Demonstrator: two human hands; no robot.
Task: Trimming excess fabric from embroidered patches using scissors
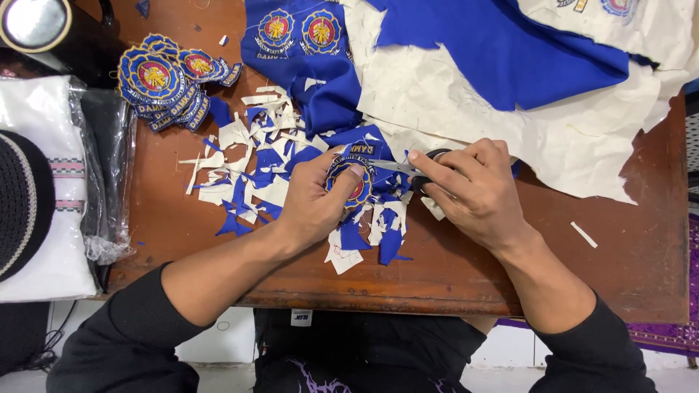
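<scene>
Patch (349,182): round, embroidered, blue rim, red-yellow centre, blue cloth still at its edge. It sat above the scraps (255,167) on the table (641,247). Left hand (317,196) reached in palm-down, fingers clenched on the patch, thumb across its face. Right hand (473,185) gripped scissors (408,169), index finger along the blades, tips meeting the patch's upper right edge.

A small tailoring or embroidery workshop: a worn wooden table (626,247) carries a stack of embroidered patches (164,84), blue fabric with backing (502,51) and trimmed scraps (251,164).
</scene>
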